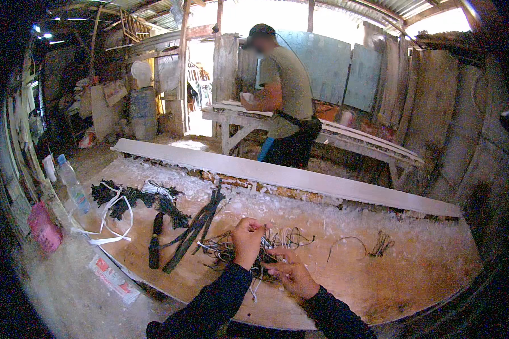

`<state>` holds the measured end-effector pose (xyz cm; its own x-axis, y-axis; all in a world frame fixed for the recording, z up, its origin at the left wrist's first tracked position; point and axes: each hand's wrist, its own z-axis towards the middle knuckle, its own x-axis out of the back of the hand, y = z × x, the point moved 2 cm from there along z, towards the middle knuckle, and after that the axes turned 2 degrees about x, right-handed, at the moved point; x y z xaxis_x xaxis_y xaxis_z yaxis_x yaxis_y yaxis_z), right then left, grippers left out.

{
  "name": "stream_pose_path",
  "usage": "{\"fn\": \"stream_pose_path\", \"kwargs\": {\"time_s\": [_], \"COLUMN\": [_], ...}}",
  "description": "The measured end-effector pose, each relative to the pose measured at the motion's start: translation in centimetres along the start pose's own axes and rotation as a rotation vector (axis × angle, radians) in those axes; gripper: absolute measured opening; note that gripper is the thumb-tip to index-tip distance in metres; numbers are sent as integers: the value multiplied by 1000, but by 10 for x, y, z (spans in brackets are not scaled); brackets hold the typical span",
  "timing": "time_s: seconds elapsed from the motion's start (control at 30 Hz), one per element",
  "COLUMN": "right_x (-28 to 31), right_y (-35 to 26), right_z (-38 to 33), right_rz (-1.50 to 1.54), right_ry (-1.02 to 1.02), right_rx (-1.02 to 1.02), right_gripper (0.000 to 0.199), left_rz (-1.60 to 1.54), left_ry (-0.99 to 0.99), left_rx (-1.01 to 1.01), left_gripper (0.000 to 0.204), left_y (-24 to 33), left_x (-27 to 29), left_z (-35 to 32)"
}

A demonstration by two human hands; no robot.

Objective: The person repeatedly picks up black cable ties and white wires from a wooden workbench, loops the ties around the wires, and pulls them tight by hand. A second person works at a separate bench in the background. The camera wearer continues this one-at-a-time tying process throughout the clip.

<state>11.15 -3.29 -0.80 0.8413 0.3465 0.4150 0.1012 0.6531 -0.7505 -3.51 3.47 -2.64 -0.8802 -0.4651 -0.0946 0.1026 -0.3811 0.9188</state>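
A loose tangle of thin black and white cords (288,238) lies on the wooden tabletop in front of me. My left hand (247,242) is closed over the tangle, thumb and fingertips pinched on a dark cord. To its right, my right hand (293,274) reaches in from below with bent fingers around the cords at the middle of the heap. My palms and the overlapping strands hide part of what is gripped. A small coil of thin dark cord (381,244) rests apart on the right, with one loose end curving left.
Dark strips (193,231), a black-handled tool (155,240), black cord bundles (136,199) and a white strap (114,217) lie left. A plastic bottle (73,183) stands by the edge. A long pale board (283,176) borders the far side. Beyond, a person (291,85) works at another bench.
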Motion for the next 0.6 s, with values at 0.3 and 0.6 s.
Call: {"fn": "stream_pose_path", "kwargs": {"time_s": [0.3,0.6], "right_x": [6,2], "right_y": [-11,-7], "right_z": [0,-3], "right_rz": [-458,-583], "right_ry": [-13,-19], "right_rx": [135,152], "right_gripper": [11,12], "left_rz": [82,96], "left_ry": [-86,-161], "left_rx": [-201,-251], "left_gripper": [3,6], "left_y": [17,11], "left_x": [-6,-10], "left_z": [-12,-17]}}
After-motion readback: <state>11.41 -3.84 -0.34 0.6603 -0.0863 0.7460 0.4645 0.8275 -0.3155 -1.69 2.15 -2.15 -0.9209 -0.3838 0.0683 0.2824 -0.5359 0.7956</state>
